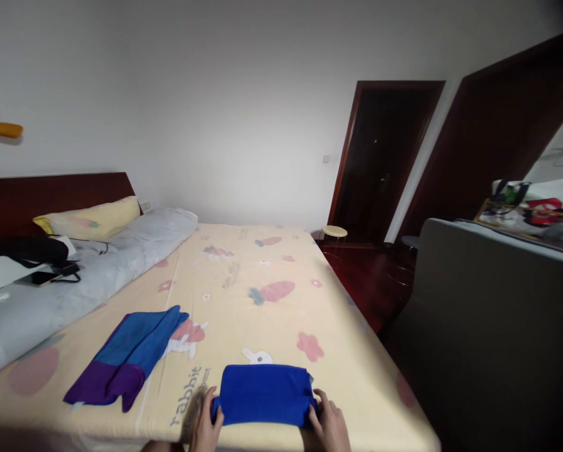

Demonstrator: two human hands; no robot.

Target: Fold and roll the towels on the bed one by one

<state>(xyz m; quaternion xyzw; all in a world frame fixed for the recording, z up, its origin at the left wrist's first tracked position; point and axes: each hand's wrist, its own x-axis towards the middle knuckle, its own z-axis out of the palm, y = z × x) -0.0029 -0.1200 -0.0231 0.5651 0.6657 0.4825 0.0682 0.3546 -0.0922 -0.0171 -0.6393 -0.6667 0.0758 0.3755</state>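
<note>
A folded blue cloth (265, 393), perhaps a garment, lies as a flat rectangle near the front edge of the bed. My left hand (207, 419) pinches its left side, thumb and fingers closed on the fabric. On the opposite side, my right hand (329, 419) grips the lower right edge in the same way. To the left, a blue and purple cloth (133, 355) is spread loosely with creases, and neither hand touches it.
The bed (281, 323) has a pale yellow sheet with rabbit and carrot prints. Along its left side lie a rolled grey quilt (135, 254), a yellow pillow (93, 220) and a phone (44, 278). A grey panel (488, 339) stands right, and a stool (334, 231) is near the door.
</note>
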